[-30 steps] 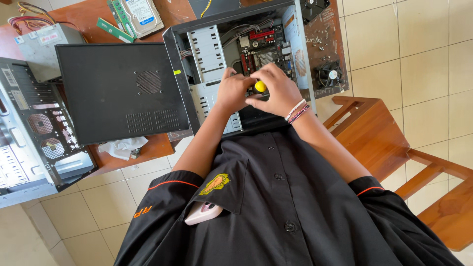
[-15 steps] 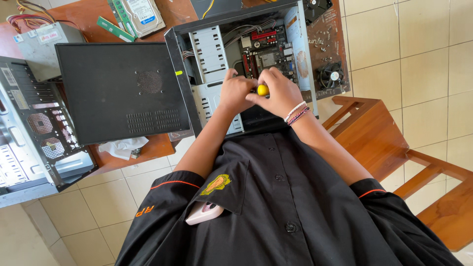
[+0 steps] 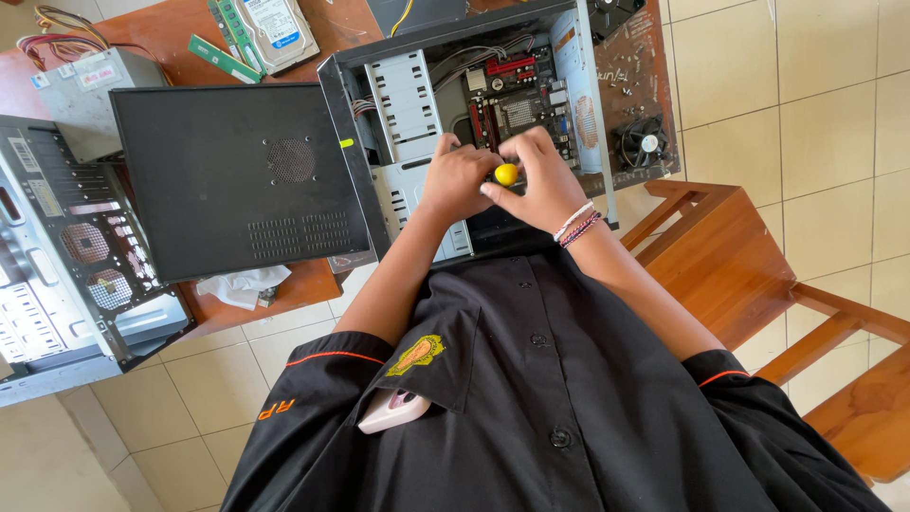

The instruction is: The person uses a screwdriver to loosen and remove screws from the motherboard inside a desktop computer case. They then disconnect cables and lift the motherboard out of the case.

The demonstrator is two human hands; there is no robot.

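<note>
Fingers (image 3: 531, 156) pinch round yellow knob (image 3: 507, 174), open metal case (image 3: 588, 85).

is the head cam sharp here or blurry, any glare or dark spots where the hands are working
Head view: sharp, daylight even, no motion blur on the left hand or right hand; the yellow-capped tool reads clearly; the open computer case is dim in its recesses; mild sheen on the floor tiles; wide-angle bending at the edges.

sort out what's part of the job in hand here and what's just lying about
In use:
left hand
right hand
yellow-handled screwdriver
open computer case
red motherboard

Lying about:
black side panel
hard drive
memory sticks
power supply
second case
cooling fan
wooden chair
</note>
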